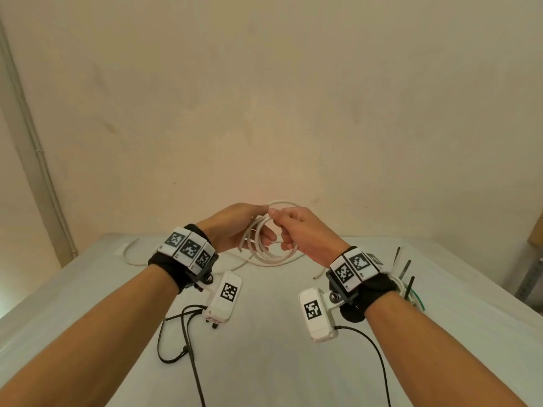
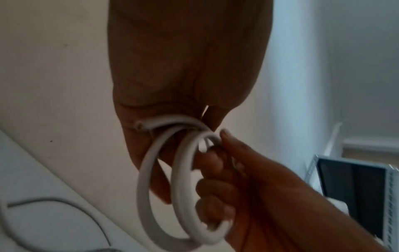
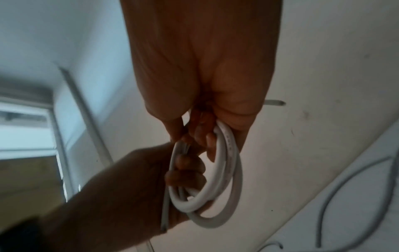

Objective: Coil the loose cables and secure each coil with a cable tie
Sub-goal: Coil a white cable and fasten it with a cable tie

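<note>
A white cable coil of several loops is held in the air above the table's far part, between both hands. My left hand grips its left side with fingers curled through the loops. My right hand pinches the top of the coil with the thumb, its other fingers hooked inside the loops. In the left wrist view the coil hangs below my left hand, with fingers of the right hand curled round it. The right wrist view shows the coil under my right hand.
A white-covered table stands against a plain wall. Another loose white cable lies at the far left, and a cut cable end lies near the right wrist. Black and white cable ties stick up behind my right wrist.
</note>
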Action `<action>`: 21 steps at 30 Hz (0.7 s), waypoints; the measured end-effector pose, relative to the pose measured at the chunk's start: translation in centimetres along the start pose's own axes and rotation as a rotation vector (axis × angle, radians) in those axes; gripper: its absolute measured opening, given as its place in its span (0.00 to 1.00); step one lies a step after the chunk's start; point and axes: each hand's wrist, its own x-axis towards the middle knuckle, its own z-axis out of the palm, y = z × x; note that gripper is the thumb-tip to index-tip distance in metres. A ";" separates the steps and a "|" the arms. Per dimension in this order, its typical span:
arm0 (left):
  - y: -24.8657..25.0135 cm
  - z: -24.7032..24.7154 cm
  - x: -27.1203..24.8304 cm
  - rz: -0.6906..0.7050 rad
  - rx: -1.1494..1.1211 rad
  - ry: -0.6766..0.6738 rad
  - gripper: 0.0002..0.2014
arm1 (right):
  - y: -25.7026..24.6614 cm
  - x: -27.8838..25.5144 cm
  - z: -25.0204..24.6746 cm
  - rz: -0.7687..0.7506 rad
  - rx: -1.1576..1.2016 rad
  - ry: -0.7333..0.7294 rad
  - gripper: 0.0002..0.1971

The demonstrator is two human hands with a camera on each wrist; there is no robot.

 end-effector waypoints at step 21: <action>-0.4 0.7 0.7 0.041 0.261 0.152 0.26 | 0.7 0.4 -0.6 -0.054 -0.622 0.015 0.15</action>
